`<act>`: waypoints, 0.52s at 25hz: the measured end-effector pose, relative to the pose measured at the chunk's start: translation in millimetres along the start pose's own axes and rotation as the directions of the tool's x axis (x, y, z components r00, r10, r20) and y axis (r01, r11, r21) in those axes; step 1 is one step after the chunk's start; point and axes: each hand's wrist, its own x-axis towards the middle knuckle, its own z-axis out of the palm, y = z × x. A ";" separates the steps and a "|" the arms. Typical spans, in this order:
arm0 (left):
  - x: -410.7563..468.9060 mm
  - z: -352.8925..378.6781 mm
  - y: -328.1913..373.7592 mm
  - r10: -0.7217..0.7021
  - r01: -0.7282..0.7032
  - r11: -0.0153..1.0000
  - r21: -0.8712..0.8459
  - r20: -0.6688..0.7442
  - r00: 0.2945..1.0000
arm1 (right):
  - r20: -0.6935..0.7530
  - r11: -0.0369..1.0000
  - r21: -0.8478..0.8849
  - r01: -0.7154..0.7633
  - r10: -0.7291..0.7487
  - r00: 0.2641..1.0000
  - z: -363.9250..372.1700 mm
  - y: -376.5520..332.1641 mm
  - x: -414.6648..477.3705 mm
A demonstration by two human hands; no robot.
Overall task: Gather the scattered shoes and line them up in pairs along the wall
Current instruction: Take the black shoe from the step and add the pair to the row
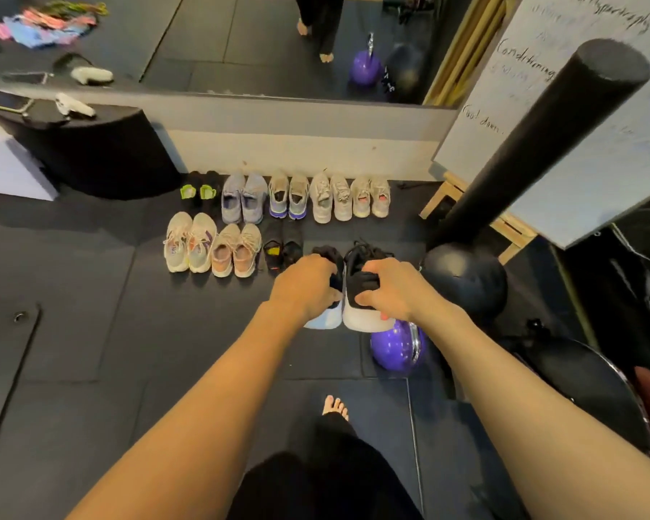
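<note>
Black white-soled pair (355, 317) is held side by side at frame centre, one shoe gripped in the left hand (308, 283), one in the right hand (391, 290). Likely risks: pair set down skewed beside the low black shoes (283, 249), or heels knocked against the purple kettlebell (391, 350) just below.

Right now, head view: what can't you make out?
All head view.
The held black shoes: left hand and right hand cover the uppers; floor contact unclear.
The purple kettlebell: partly behind the right shoe's sole.
The black pair at the wall: lost against dark mat, only green linings show.
The whiteboard writing: blurred, partly behind the black post, cut by right edge.
</note>
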 end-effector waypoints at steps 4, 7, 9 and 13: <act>121.2 17.5 -52.2 -0.056 0.056 0.998 0.005 0.003 0.998 | 0.013 0.996 -0.058 -0.071 0.072 0.997 3.7 25.9 128.2; 211.8 50.6 -99.2 -0.062 0.061 0.998 0.014 0.024 0.998 | 0.004 0.980 -0.090 -0.179 0.181 0.984 25.5 58.5 224.0; 269.0 82.7 -132.6 -0.039 0.039 0.999 0.030 -0.001 0.999 | -0.031 0.971 -0.095 -0.218 0.216 0.976 48.9 84.0 282.0; 372.1 167.0 -192.4 0.005 -0.004 0.998 0.062 -0.009 1.000 | -0.097 0.970 -0.142 -0.199 0.186 0.978 115.0 145.5 394.7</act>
